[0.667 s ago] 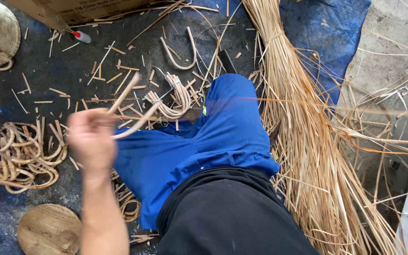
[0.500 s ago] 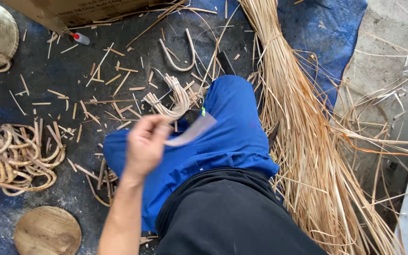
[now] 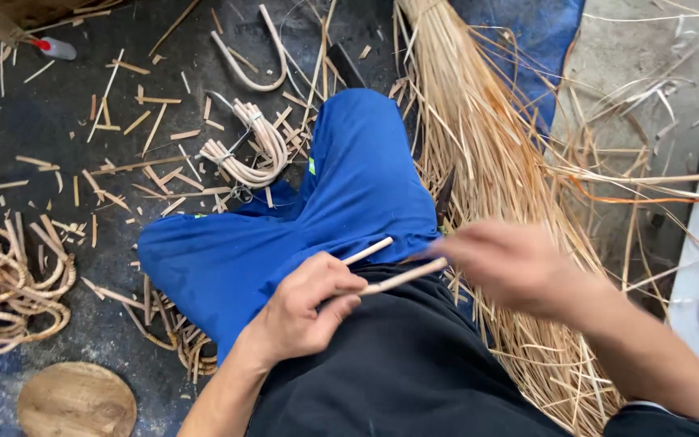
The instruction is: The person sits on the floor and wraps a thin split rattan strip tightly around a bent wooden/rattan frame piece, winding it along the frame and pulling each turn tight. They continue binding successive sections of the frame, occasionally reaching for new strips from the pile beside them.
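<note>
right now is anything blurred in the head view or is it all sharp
In the head view the right hand is smeared by motion blur, its fingers indistinct; the left hand and the two thin sticks it grips are sharp, as are the blue trousers and straw bundle. Light is soft and even, without glare.

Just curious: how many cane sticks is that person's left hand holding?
2. Both sit in the left hand over the blue-clad lap: one stick points up-right, the other stick reaches the blurred right hand.

Dark littered floor [image 3: 58, 146], blue tarp [image 3: 544, 40], grey concrete [image 3: 633, 81], daylight
</note>
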